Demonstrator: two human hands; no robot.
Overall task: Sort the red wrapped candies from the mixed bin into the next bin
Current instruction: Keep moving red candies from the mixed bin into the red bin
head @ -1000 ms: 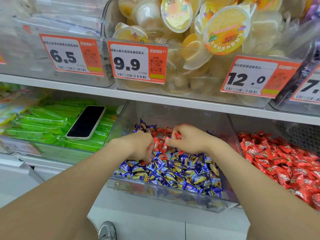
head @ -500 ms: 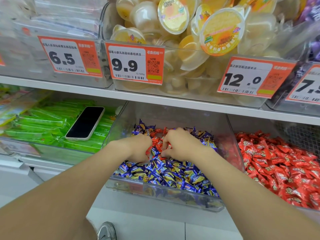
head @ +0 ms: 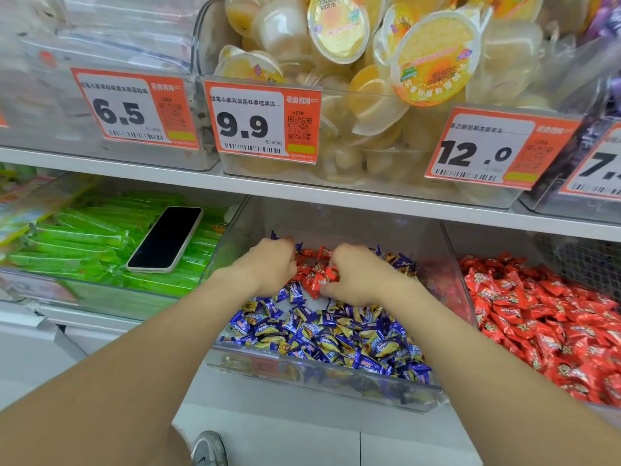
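Inside the mixed bin [head: 319, 375], toward its back, we have both hands down among the sweets. Our left hand [head: 268, 267] has its fingers curled into the pile. Its grip is hidden from us, so we cannot tell whether it has hold of anything. Our right hand [head: 359, 277] is curled as well, its grip closed round part of a small cluster of red wrapped candies [head: 314, 280] lying between the two hands. Toward the front of the mixed bin, blue-and-yellow wrapped candies [head: 319, 334] are heaped against its clear wall.

Just right of the mixed bin stands the next bin [head: 494, 242], filled with more red wrapped candies. Left of the mixed bin, a phone [head: 166, 238] with a dark screen lies face up on green packets [head: 77, 237]. Above the mixed bin runs a white shelf [head: 302, 193], where an orange price tag [head: 262, 119] reading 9.9 fronts a clear tub of jelly cups [head: 430, 58].
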